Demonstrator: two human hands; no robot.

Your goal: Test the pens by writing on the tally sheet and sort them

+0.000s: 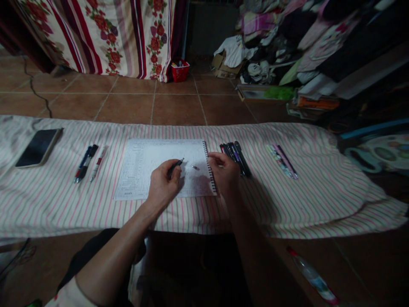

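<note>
My left hand [163, 179] is closed around a dark pen barrel [175, 167], above the spiral notebook [134, 166]. The barrel's narrow end points up and to the right. A small silvery piece [194, 167], shaped like a pen tip, lies on the page between my hands. My right hand [225, 170] rests at the notebook's spiral edge with its fingers curled together; what they hold, if anything, is hidden. Just beyond that hand lies a group of dark pens [238, 155], including a purple one.
A striped cloth [287, 204] covers the low table. To the left lie a phone [38, 147], dark pens [86, 162] and a white-and-red pen [98, 164]. On the right are pastel pens [283, 161]. A plastic bottle [313, 275] lies on the floor.
</note>
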